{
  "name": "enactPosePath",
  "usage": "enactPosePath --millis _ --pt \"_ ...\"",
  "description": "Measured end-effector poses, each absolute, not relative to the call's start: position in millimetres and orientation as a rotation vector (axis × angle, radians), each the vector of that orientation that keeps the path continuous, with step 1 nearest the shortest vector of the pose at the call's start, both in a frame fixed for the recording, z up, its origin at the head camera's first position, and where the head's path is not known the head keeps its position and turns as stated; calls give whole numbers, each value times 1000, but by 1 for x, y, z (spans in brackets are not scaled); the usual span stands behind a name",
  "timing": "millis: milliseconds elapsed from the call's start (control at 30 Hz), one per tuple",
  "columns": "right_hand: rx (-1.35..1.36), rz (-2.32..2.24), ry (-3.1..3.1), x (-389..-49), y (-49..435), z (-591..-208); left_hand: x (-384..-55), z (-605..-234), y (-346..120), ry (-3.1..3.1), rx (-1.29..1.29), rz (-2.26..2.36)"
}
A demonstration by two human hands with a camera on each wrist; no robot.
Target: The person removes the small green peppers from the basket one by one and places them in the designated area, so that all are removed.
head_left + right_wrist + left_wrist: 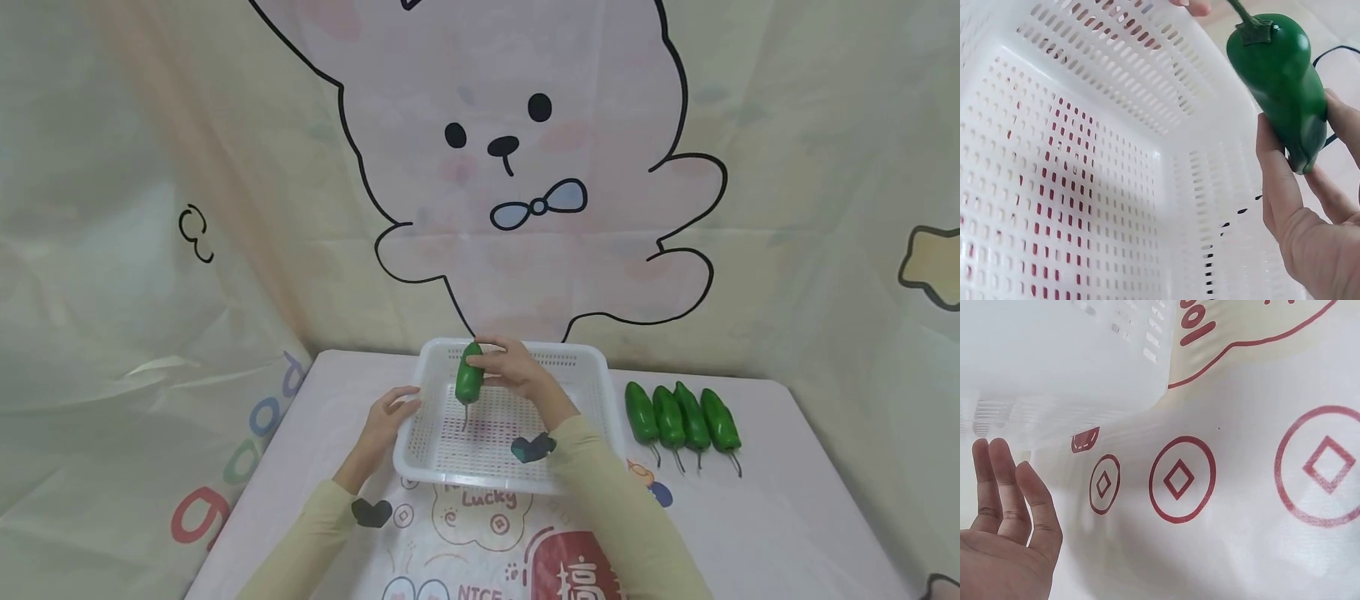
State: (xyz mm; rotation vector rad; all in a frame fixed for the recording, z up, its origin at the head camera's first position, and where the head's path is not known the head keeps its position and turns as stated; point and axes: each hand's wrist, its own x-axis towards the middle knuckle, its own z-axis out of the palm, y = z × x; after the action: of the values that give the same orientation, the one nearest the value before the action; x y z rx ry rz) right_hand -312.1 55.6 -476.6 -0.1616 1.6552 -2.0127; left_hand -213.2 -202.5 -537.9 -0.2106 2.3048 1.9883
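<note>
Over the left part of a white perforated basket (510,482), my right hand (513,367) pinches a green pepper (469,379) near its tip, the stem pointing toward me. In the right wrist view, the fingers and thumb of that hand (1316,219) hold the pepper (1279,69) above the basket's wall (1222,162). My left hand (386,421) touches the basket's left rim with its fingers. The left wrist view shows this hand (1010,525) with fingers nearly straight against the basket's side (1054,369).
Right of the basket, several green peppers (670,415) lie in a row on the table, stems toward me. The tablecloth (787,500) carries printed drawings and letters. A patterned cloth backdrop (615,275) hangs behind the table and at both sides.
</note>
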Motion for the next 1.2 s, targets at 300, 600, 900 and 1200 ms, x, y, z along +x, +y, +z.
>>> enactPosePath --millis 300,600,900,1200 --pt "-205 -1999 1719 -307 65 -460 -215 -539 -204 2282 -211 2014" --pt "-245 -1984 1789 -301 80 -452 -213 -537 -204 2273 -211 2018" --pt "-307 -1967 1859 -293 106 -452 -214 -538 -204 2281 -221 2002" --pt "-339 -1992 1913 -283 139 -450 -216 -538 -203 2263 -231 2011"
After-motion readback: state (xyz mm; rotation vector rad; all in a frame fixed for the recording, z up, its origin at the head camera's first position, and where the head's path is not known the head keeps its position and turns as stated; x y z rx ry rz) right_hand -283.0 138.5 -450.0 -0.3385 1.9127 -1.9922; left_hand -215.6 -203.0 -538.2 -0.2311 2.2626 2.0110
